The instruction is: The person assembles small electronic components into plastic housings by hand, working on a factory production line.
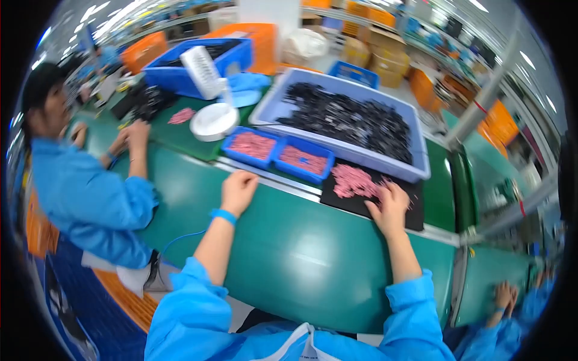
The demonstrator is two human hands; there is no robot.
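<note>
My left hand [239,191] hovers just in front of the left small blue tray, its fingers curled together. Whatever may be between its fingertips is too small to make out. A blue band circles that wrist. My right hand [392,207] rests at the right side of a loose pile of small pink pieces [352,182], thumb spread from the fingers. The pile lies on a black mat [337,200]. Two blue trays stand side by side: the left tray [245,160] and the right tray [301,172], both filled with small pink pieces.
Behind the trays stands a large pale-blue bin [418,162] of black parts. A white round-based stand [214,123] is left of it. At my left a co-worker in blue [90,186] handles black parts. A blue cord [183,236] runs toward my left wrist across the green table [289,259].
</note>
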